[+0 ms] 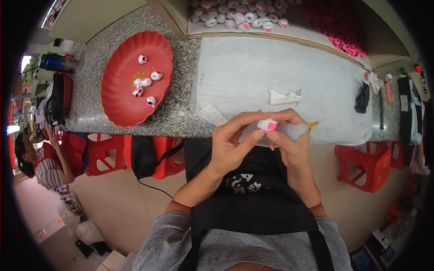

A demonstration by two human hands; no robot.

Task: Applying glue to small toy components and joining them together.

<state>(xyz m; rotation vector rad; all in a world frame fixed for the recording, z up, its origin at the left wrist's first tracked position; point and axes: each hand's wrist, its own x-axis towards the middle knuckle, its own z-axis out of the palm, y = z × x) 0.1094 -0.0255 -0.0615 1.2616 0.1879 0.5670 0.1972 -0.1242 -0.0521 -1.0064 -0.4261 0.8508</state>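
Between my two hands, above the near edge of the table, is a small white round figurine (266, 125) with a pink bow-shaped patch on it. The fingertips and thumb of my left hand (229, 140) pinch it from the left. My right hand (293, 147) touches it from the right with thumb and fingertips. Tucked in that same hand is a translucent squeeze bottle (294, 131) with an orange needle tip (313, 124) pointing right. A crumpled white tissue (284, 97) lies just beyond my hands on the white sheet (253, 63).
To the left, a red scalloped plate (118, 81) holds several similar figurines (150, 101). A shelf at the back carries many white pieces (244, 17) and a pile of pink bits (339, 31). Red stools (364, 165) stand beside the table; another person (49, 158) sits far left.
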